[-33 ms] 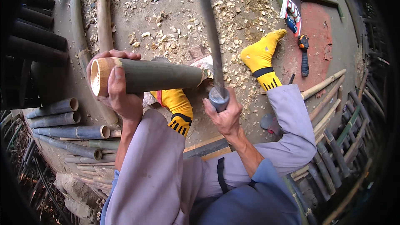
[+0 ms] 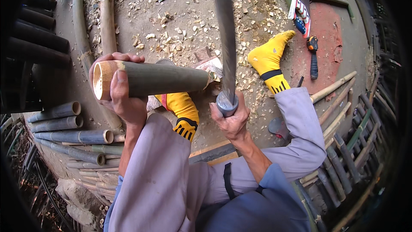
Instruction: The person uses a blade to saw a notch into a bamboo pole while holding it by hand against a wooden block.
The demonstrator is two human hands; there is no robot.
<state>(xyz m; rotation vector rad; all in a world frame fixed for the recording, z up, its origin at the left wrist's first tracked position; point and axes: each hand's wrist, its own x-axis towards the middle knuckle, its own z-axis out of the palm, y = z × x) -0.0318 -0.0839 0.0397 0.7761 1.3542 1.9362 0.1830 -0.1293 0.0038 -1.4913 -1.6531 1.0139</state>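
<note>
A section of green bamboo (image 2: 165,78) lies sideways in front of me, its pale, shaved open end at the left. Around that end my left hand (image 2: 122,83) is closed, thumb on the near side and fingers over the top. My right hand (image 2: 235,116) grips a machete by its round grey handle (image 2: 227,104). The machete's long dark blade (image 2: 226,34) points away from me and is smeared by motion. It stands just right of the bamboo's far-right end, where a light cut surface shows. Whether blade and bamboo touch, I cannot tell.
Wood chips (image 2: 180,25) litter the ground. My feet wear yellow socks (image 2: 271,58). At the right lie a handsaw (image 2: 300,15) and a black-and-orange tool (image 2: 313,58). Bamboo poles (image 2: 108,17) lie at the far left, with cut lengths (image 2: 75,136) stacked nearer.
The machete blade has swung slightly to the right, and my right hand has turned a little with it. My left hand and the bamboo look nearly unmoved.
</note>
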